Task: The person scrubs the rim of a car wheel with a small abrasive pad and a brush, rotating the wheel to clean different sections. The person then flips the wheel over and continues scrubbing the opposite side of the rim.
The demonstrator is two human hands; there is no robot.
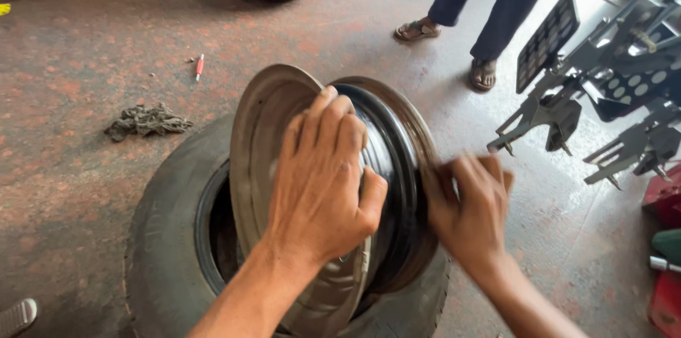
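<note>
Two hands work on a bare steel wheel rim [383, 161] that stands on edge inside the hole of a worn black rubber tyre [167, 239] lying flat on the floor [78, 61]. The left hand [323, 182] lies spread over the rim's dull grey, dished outer flange, fingers curled across its edge. The right hand [472, 207], blurred, pinches the rusty far flange between fingers and thumb. The rim's barrel is glossy black. A crumpled grey rag [147, 120] and a small red tool [200, 66] lie on the speckled reddish concrete; a black metal clamp fixture [610, 90] stands to the right.
</note>
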